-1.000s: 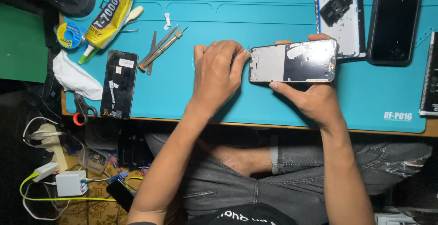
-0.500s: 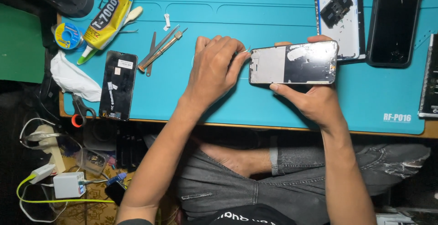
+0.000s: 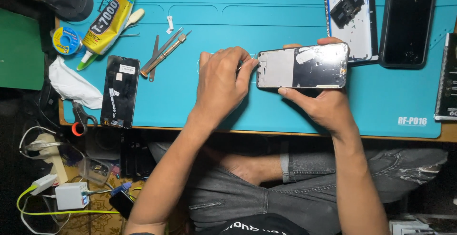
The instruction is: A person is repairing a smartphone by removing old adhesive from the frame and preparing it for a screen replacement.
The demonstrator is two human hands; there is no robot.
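My right hand (image 3: 320,102) grips an opened phone frame (image 3: 303,66) from below, thumb on its near edge and fingertips over the far edge, holding it flat above the blue work mat (image 3: 266,20). My left hand (image 3: 221,82) rests on the mat just left of the frame, fingers curled, fingertips pinched at the frame's left end. Whether a thin tool or strip is between those fingers I cannot tell.
A loose black screen panel (image 3: 120,90) lies at the mat's left. Tweezers and a metal tool (image 3: 163,51), a yellow glue tube (image 3: 107,25), a solder reel (image 3: 65,40), white tissue (image 3: 71,83), scissors (image 3: 81,119). Far right: an open phone back (image 3: 351,18) and a dark phone (image 3: 407,20).
My left hand has shifted slightly, its fingers drawn closer to the frame's left end. My right hand and the phone frame stay in the same place.
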